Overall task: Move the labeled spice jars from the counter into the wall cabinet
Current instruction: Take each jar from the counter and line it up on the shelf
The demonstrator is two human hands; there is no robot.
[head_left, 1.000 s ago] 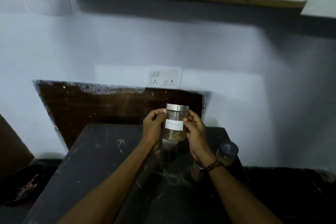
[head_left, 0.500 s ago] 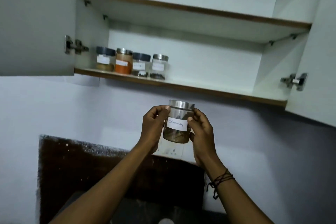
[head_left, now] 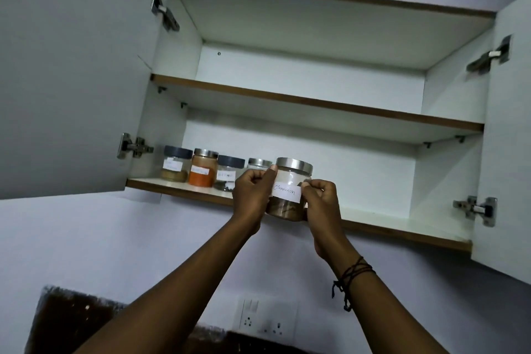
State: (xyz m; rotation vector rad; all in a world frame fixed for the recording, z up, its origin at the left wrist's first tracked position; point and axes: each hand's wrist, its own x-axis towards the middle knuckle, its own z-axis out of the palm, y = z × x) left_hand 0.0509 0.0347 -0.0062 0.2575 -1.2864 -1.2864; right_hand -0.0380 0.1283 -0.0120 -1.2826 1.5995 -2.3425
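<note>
Arms: both forearms are bare up to the bottom edge of the view, with no sleeve showing.
Left hand: bare, no ring or glove visible; the thumbnail is short and plain.
Right hand: bare, no ring or glove visible.
Right wrist: a dark thread bracelet is wound round it in several thin strands that cross one another.
Bracelet ends: a knotted loose end hangs from the strands below the wrist.
Left wrist: nothing is worn on it.

White cabinet with brown shelf edges; orange spice jar; white-labelled cinnamon jar, silver lid, brown contents.
</note>
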